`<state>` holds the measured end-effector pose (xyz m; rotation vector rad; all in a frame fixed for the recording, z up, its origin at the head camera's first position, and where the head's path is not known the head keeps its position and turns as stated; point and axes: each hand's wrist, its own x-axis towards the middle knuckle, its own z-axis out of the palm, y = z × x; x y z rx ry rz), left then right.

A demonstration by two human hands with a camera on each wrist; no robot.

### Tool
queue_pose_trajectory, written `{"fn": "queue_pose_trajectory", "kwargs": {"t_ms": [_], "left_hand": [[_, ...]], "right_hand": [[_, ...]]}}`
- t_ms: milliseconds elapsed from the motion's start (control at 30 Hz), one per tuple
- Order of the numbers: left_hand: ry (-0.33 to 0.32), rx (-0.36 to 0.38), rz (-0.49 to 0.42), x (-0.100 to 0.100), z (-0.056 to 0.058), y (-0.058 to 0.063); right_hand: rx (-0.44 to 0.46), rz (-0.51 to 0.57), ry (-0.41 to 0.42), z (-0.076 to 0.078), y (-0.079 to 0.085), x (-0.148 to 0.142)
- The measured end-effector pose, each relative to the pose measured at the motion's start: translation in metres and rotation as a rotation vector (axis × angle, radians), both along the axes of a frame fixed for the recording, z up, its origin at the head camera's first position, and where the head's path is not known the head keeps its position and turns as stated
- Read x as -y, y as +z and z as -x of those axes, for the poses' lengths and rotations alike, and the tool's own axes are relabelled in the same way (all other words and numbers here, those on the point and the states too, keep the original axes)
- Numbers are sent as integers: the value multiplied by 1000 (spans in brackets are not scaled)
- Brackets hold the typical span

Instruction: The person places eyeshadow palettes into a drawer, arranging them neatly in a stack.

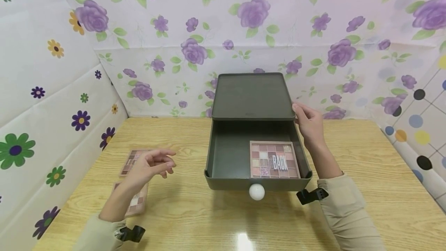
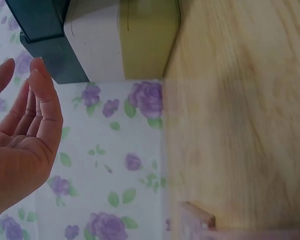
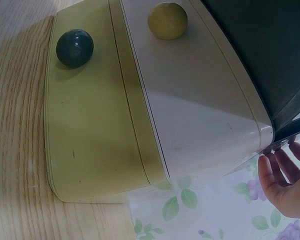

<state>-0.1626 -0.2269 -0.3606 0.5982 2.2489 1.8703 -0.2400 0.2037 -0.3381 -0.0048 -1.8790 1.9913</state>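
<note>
A dark green drawer (image 1: pixel 226 154) stands pulled out beneath the top (image 1: pixel 252 96) of a drawer unit. An eyeshadow palette (image 1: pixel 274 160) lies flat in its right part, with "BACK" printed on the cover. My right hand (image 1: pixel 310 121) rests at the unit's upper right side, fingertips against the edge of the top. To the left of the unit, my left hand (image 1: pixel 153 167) hovers with loosely bent fingers and nothing in them. Two more palettes, a far one (image 1: pixel 129 164) and a near one (image 1: pixel 137 204), lie on the table, partly hidden by the left hand and forearm.
Under the dark green drawer, the right wrist view shows a white drawer (image 3: pixel 195 110) with a yellow knob (image 3: pixel 168 21) and a yellow-green drawer (image 3: pixel 95 130) with a dark knob (image 3: pixel 75 48). The wooden table (image 1: pixel 181 212) meets flowered sheeting (image 1: pixel 167 57) behind.
</note>
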Motion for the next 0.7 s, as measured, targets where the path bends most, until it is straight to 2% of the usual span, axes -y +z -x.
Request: {"fn": "queue_pose_trajectory", "kwargs": {"t_ms": [100, 267, 433, 700], "left_hand": [[-5, 3, 18, 9, 0, -5], [36, 40, 71, 24, -1, -14], [87, 62, 108, 37, -5, -18], [119, 119, 126, 53, -9, -24]], "right_hand": [[-2, 0, -9, 0, 0, 1], [-18, 28, 3, 1, 0, 1], [-37, 57, 17, 2, -1, 1], [-46, 45, 17, 1, -1, 1]]}}
